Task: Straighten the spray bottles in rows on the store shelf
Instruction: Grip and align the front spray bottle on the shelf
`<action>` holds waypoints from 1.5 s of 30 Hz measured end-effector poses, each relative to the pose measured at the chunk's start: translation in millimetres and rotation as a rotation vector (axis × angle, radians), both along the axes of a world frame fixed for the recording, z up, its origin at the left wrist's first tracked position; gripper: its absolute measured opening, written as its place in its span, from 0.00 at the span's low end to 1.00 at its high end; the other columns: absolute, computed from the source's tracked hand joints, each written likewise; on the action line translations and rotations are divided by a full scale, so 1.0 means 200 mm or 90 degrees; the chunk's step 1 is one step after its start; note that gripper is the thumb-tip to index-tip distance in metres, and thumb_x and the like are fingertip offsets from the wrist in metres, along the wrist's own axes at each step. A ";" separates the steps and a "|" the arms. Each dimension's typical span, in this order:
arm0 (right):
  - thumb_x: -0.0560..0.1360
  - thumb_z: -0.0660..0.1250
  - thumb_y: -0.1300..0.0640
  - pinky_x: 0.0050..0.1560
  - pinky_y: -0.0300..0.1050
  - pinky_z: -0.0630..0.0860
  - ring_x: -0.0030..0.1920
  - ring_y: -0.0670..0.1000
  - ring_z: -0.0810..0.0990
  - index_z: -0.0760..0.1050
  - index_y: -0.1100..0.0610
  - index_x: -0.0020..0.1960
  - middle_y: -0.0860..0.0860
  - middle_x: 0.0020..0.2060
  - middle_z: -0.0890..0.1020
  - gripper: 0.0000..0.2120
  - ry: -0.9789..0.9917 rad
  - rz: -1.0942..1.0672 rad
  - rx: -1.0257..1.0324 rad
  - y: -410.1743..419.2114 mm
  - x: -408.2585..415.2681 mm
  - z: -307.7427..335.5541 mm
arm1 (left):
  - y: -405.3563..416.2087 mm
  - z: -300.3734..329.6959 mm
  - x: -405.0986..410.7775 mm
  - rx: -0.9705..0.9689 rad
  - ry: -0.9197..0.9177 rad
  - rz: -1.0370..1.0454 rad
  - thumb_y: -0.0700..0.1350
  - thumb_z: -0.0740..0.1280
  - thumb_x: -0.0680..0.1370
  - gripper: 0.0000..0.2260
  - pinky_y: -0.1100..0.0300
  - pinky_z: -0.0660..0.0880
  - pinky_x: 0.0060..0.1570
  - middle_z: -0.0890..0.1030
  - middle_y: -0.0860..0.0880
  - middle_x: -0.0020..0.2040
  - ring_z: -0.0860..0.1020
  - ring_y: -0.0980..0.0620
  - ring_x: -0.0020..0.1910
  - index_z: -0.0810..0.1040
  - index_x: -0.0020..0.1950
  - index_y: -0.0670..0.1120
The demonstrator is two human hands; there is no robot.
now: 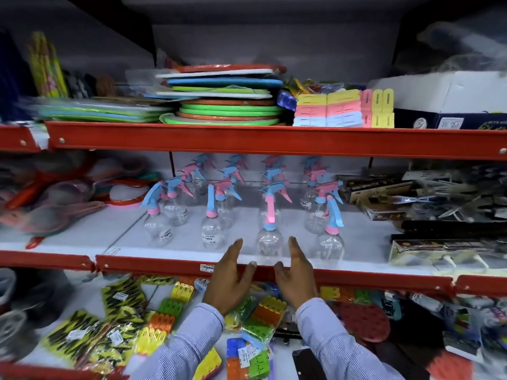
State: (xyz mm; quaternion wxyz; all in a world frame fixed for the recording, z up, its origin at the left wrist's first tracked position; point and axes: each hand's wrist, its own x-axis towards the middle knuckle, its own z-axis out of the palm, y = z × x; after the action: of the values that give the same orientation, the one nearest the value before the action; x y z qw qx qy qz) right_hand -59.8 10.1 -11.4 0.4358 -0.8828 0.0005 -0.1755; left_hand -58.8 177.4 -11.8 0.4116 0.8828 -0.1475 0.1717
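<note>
Several clear spray bottles with pink and blue trigger heads stand in rows running front to back on the white middle shelf (274, 263). The front row holds a left bottle (157, 229), a second bottle (211, 231), a third bottle (269, 242) and a right bottle (330, 246). My left hand (233, 278) and my right hand (295, 278) are open, palms facing each other, on either side of the third front bottle at the red shelf edge. Neither hand touches it.
The upper shelf carries stacked coloured mats (227, 105) and peg packs (329, 111). Strainers (55, 198) lie to the left of the bottles, and dark boxed goods (425, 215) to the right. Packets of pegs (263, 319) crowd the lower shelf under my arms.
</note>
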 end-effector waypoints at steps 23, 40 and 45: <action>0.76 0.62 0.58 0.70 0.52 0.68 0.70 0.56 0.70 0.55 0.57 0.75 0.60 0.70 0.70 0.30 0.088 -0.009 0.136 0.73 0.32 0.04 | 0.62 0.04 0.31 -0.071 0.075 0.005 0.50 0.64 0.78 0.29 0.56 0.60 0.73 0.63 0.46 0.76 0.63 0.48 0.75 0.58 0.76 0.44; 0.75 0.58 0.66 0.66 0.41 0.68 0.66 0.54 0.74 0.63 0.56 0.72 0.53 0.65 0.75 0.26 0.103 0.040 0.086 0.74 0.36 0.10 | 0.60 0.04 0.40 -0.139 0.147 -0.086 0.48 0.64 0.77 0.23 0.61 0.68 0.62 0.74 0.54 0.65 0.73 0.56 0.61 0.65 0.71 0.50; 0.75 0.59 0.65 0.66 0.41 0.67 0.67 0.53 0.73 0.60 0.57 0.74 0.54 0.68 0.73 0.27 0.105 0.042 0.095 0.74 0.30 0.08 | 0.61 0.02 0.36 -0.123 0.111 -0.091 0.47 0.64 0.77 0.21 0.63 0.68 0.59 0.75 0.57 0.61 0.74 0.58 0.59 0.66 0.70 0.52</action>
State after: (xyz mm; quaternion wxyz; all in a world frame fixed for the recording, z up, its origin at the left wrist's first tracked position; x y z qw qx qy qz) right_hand 0.8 157.6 5.0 0.5041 -0.8590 0.0201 -0.0875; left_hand 12.7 300.1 -8.4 0.5169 0.8381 -0.1561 0.0779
